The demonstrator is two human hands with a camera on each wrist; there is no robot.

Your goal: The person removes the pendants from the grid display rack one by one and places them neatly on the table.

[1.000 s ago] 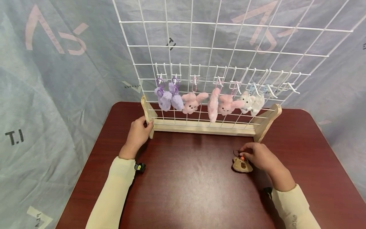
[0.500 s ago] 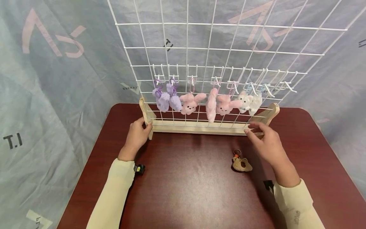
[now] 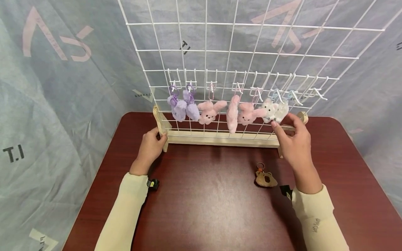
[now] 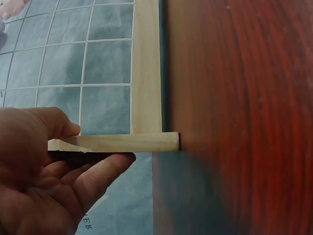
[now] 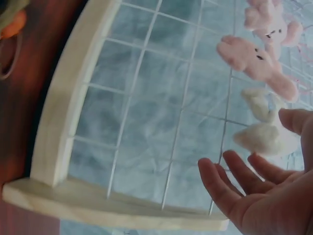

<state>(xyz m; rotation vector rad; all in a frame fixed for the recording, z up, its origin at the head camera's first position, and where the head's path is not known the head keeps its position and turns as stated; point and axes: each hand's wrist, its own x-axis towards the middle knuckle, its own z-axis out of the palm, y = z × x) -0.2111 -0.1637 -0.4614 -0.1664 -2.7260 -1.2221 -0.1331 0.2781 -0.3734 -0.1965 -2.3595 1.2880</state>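
My left hand (image 3: 151, 148) grips the wooden end support (image 4: 122, 143) of the rack, thumb on one face and fingers on the other. My right hand (image 3: 296, 139) is raised at the rack's right side, thumb and fingers spread apart around the lower part of the rightmost white plush keychain (image 3: 282, 111). In the right wrist view, the thumb overlaps that white plush (image 5: 266, 139) while the other fingers stand apart from it. Another white plush (image 3: 268, 109) hangs just left of it. Below, a brown bear-head keychain (image 3: 265, 179) with a metal ring and orange bead lies on the table.
White wire grid (image 3: 172, 51) rises from a wooden base bar (image 3: 216, 138). Pink bunny plushes (image 3: 208, 112) and purple plushes (image 3: 179, 111) hang from its hooks. The rightmost hook (image 3: 318, 94) carries nothing. The reddish-brown table (image 3: 201, 209) extends in front, with grey cloth (image 3: 62, 104) behind.
My right hand has let go of the brown bear keychain, leaving it on the table, and has risen to the rightmost white plush. My left hand keeps its grip on the wooden support.
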